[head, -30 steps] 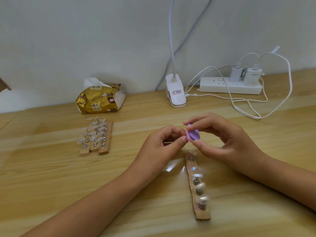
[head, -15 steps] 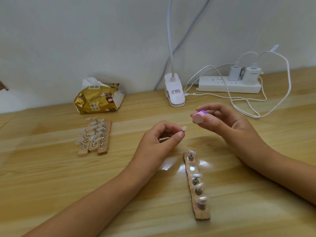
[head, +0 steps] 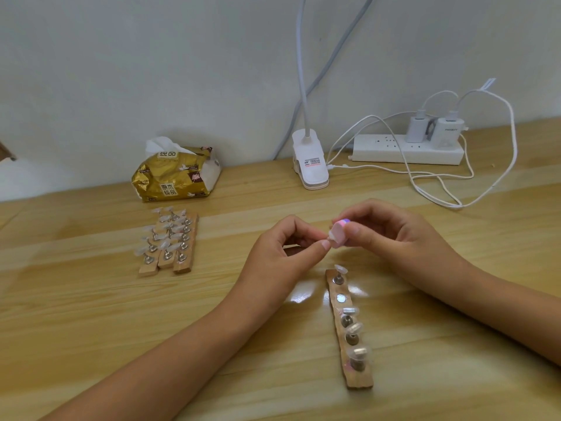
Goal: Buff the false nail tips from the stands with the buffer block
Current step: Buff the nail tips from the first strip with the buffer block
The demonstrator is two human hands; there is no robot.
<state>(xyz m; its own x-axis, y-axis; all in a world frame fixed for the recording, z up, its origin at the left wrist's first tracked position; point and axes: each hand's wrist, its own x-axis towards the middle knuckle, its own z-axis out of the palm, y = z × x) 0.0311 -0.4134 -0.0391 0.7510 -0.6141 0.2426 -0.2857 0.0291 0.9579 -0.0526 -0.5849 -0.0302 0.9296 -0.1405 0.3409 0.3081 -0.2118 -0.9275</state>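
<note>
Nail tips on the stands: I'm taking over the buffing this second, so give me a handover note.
Left hand pinches one nail tip between thumb and forefinger.
Right hand holds the buffer block against that tip.
Near stand carries four tips, with one bare spot. Three more stands with tips lie left, by the tissue pack.
Done: cannot tell which tips are buffed.
Left: finish this tip, probably return it to the bare spot, then the rest.

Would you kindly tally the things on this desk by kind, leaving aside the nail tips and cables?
Wooden stands: 4
Tissue pack: 1
Clip lamp: 1
Power strip: 1
Chargers: 2
Buffer block: 1
Total: 10
</note>
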